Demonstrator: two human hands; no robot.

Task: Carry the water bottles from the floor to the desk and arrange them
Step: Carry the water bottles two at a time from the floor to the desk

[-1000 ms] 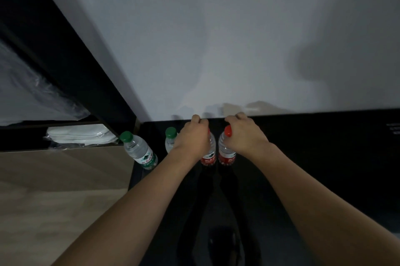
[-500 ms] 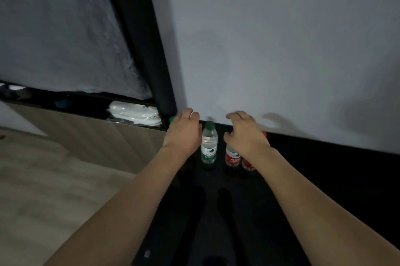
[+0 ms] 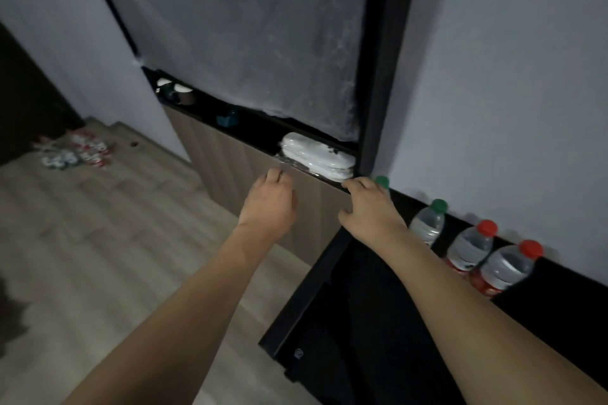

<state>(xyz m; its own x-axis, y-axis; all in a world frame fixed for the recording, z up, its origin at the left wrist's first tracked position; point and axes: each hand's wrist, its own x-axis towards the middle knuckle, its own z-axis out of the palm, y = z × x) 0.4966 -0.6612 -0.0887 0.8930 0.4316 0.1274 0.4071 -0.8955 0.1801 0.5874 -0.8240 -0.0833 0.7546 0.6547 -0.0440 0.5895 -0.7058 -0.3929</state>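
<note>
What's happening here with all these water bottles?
A person is moving water bottles from the floor onto a black desk. Four stand in a row along the wall: two green-capped bottles and two red-capped bottles. Both the left hand and right hand are empty. More bottles lie on the wooden floor, far left.

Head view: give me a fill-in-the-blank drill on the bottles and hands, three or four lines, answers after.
1. The row of bottles along the wall on the black desk counts ____ bottles.
2. The two bottles farthest right, the outer one and its neighbour, have ____ caps.
3. The bottle next to them has a ____ cap.
4. The left hand and the right hand hold ____.

Missing words: four; red; green; nothing
</note>
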